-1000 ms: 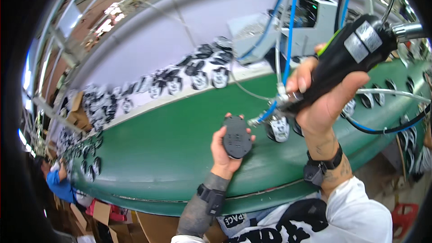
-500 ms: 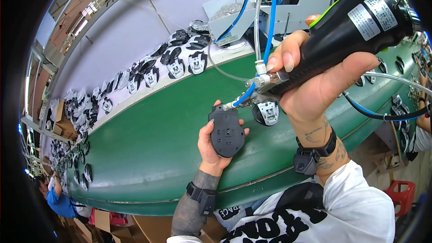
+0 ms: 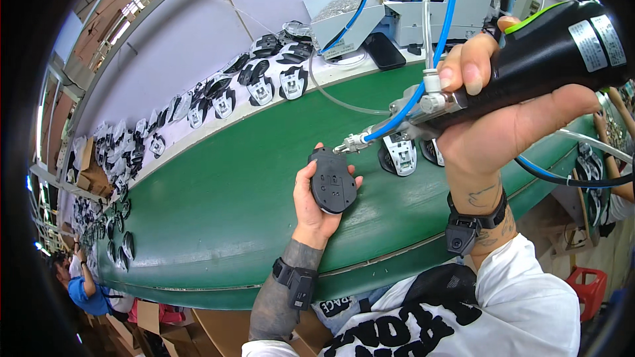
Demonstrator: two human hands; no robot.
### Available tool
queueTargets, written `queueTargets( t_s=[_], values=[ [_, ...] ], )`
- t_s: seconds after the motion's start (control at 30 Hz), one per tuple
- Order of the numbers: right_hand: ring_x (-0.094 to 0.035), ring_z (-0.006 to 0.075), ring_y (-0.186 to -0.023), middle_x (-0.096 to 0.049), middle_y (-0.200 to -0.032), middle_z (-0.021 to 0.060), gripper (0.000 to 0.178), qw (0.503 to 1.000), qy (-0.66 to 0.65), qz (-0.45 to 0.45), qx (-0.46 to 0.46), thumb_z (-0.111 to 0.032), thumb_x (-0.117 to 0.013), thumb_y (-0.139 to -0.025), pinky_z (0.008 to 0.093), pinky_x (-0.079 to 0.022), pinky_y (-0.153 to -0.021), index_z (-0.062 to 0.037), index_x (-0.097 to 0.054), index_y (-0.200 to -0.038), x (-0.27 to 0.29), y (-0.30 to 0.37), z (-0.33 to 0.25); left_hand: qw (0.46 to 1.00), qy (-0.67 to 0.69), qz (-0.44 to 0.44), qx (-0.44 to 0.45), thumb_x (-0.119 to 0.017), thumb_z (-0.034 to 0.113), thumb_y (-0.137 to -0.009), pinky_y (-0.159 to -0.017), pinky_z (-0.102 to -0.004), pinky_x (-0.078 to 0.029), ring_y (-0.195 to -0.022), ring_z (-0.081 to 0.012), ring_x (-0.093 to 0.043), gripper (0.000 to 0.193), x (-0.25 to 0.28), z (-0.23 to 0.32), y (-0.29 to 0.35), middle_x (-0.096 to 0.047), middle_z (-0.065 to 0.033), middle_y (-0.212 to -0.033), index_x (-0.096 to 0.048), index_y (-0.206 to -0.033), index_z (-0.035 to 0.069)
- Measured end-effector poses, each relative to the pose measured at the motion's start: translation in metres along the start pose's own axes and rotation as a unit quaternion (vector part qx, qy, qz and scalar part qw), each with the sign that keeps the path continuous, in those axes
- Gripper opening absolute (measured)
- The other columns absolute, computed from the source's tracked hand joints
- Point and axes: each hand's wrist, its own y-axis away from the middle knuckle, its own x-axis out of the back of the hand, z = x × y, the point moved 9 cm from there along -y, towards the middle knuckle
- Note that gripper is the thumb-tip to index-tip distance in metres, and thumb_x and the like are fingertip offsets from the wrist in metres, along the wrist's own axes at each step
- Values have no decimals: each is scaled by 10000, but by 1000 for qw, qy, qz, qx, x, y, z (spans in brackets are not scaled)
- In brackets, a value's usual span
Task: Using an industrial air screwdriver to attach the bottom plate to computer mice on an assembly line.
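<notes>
Above the green belt, my left hand (image 3: pixel 309 215) is closed around a black computer mouse (image 3: pixel 333 184). Its flat underside, dotted with small screw holes, faces up. My right hand (image 3: pixel 486 129) grips a thick black power screwdriver (image 3: pixel 546 46) with a green stripe, held nearly level. Blue and clear air hoses (image 3: pixel 445 20) run into its metal nose (image 3: pixel 354 143). The nose tip meets the mouse's upper right end, near a corner; I cannot tell whether a screw is in it. Just right of the tip, a white and black mouse shell (image 3: pixel 400 156) lies on the belt.
The green belt (image 3: pixel 231 192) spans the view. Along the ledge behind it stand several mouse shells (image 3: pixel 261 90), a dark phone (image 3: pixel 383 51) and a screw feeder box (image 3: pixel 344 20). Another worker in blue (image 3: pixel 89 297) is at far left. A red stool (image 3: pixel 587 287) stands at right.
My right hand and the screwdriver have swung to the right and flattened, while the tip stays by the mouse's upper end. The mouse has risen slightly in view. The whole view has shifted a little.
</notes>
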Motion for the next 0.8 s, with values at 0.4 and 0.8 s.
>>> queueTargets(
  t_s=[0.4, 0.8],
  values=[
    [-470, 171, -462, -444, -540, 37, 907, 996, 40, 29, -70, -872, -204, -611, 255, -413, -443, -82, -425, -998, -8, 9, 24, 990, -18, -125, 56, -416, 350, -839, -822, -446, -481, -942, -248, -554, 537, -28, -15, 9, -417, -113, -1289, -379, -1259, 17],
    [-473, 168, -478, -450, -555, 29, 911, 997, -19, 32, -67, -852, -264, -631, 239, -406, -449, -42, -447, -1006, -12, 11, 14, 998, -42, -35, -27, -450, 283, -837, -771, -451, -493, -902, -249, -552, 520, 4, 13, -2, -480, -102, -1126, -308, -1319, 148]
  ],
)
